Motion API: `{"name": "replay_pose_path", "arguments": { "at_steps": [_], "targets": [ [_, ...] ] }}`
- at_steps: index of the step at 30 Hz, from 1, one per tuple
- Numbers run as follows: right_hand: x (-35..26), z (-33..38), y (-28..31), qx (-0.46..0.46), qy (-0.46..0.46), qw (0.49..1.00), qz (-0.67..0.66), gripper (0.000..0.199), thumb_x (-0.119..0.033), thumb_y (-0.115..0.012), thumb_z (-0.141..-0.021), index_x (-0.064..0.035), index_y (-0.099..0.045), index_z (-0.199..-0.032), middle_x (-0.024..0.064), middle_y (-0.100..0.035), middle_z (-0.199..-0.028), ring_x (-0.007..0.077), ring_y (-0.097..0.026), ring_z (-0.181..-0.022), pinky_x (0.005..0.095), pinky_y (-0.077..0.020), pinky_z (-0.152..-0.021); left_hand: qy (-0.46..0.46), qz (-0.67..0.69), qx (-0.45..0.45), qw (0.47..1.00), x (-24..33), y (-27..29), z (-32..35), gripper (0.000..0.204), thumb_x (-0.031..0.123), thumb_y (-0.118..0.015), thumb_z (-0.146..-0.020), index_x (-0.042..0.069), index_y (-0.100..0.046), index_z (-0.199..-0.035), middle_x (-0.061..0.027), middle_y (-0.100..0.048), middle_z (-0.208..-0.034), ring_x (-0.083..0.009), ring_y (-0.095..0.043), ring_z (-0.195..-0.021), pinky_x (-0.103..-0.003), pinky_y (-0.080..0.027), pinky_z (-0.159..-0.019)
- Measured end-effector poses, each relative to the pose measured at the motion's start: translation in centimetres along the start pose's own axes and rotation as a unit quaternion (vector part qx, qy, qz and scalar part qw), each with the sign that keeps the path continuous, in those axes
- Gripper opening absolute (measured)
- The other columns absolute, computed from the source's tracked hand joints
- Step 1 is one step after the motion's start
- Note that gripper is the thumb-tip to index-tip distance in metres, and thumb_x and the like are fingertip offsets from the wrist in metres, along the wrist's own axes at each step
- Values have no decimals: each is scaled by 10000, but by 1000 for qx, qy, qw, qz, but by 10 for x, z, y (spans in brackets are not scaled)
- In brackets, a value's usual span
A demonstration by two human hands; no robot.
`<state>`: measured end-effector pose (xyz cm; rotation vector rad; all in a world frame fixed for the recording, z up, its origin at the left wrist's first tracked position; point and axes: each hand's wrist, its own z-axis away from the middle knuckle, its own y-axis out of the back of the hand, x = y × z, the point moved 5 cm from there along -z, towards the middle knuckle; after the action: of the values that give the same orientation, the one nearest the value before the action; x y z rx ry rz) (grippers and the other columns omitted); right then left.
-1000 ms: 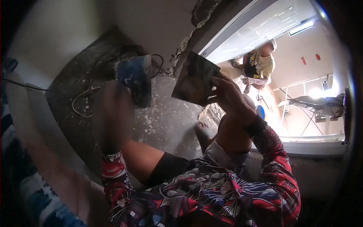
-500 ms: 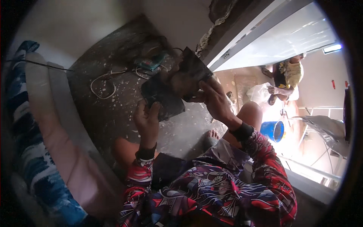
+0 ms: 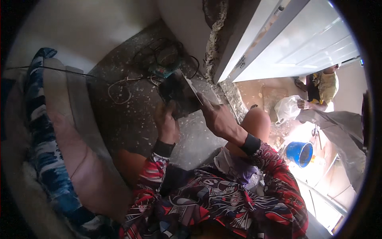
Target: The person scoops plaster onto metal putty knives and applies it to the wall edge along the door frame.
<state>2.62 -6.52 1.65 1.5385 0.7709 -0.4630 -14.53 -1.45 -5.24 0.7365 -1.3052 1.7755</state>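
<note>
A dark, flat, tile-like piece (image 3: 177,95) is held up in front of me. My left hand (image 3: 167,125) grips its near left corner, thumb on the face. My right hand (image 3: 225,125) is closed on a second thin flat piece (image 3: 193,87), turned nearly edge-on so that a pale edge shows. The two pieces meet or overlap; whether they touch I cannot tell. Just beyond them, on the speckled floor, lies a green power tool (image 3: 162,71) with a dark cord. My bent knees stand on both sides of my hands.
A white cable (image 3: 119,92) lies on the floor at left. Rolled bedding with blue-and-white cloth (image 3: 47,155) runs along the left. A white door (image 3: 294,51) stands at upper right, beside a broken wall edge (image 3: 215,40). Beyond are a person (image 3: 326,89), a plastic bag (image 3: 286,110) and a blue bucket (image 3: 299,154).
The right piece has turned from showing its dark face to nearly edge-on and come against or over the left one. The view has shifted; the distant person's bag has moved.
</note>
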Motion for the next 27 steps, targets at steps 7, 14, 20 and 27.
{"name": "replay_pose_path", "arguments": {
  "at_steps": [7,14,20,27],
  "targets": [
    [33,10,-5,-10,25,996,86,588,-37,-489,-864,14,-366,-1437,246,-633,-851,413,-622,-643,479,-483,-568,78,14,-66,995,-3,2,-26,287,145,-638,-921,71,-575,-1191,-55,-624,-1145,-180,-595,-1041,-360,-484,-883],
    [128,10,-28,-2,-203,923,-327,246,-113,-481,-966,51,-545,-1138,183,-692,-868,311,-698,-738,389,-538,-617,-114,-29,-129,985,51,-14,-35,193,50,-644,-919,44,-580,-1102,-5,-629,-986,-87,-573,-879,-283,-472,-763],
    [103,-2,-14,111,-270,678,-674,208,-102,-425,-997,4,-535,-1138,133,-651,-1036,276,-697,-774,409,-620,-666,-428,-518,-119,731,80,-42,9,162,78,-594,-969,-65,-640,-1031,-130,-685,-950,-179,-659,-833,-305,-518,-709],
    [85,-9,-11,114,-223,603,-757,199,-91,-420,-1004,-8,-516,-1158,114,-632,-1008,236,-693,-802,383,-627,-613,-508,-526,-186,656,66,-50,27,257,-31,-584,-887,-17,-643,-1137,-186,-678,-1129,-290,-680,-992,-359,-548,-812]
  ]
}}
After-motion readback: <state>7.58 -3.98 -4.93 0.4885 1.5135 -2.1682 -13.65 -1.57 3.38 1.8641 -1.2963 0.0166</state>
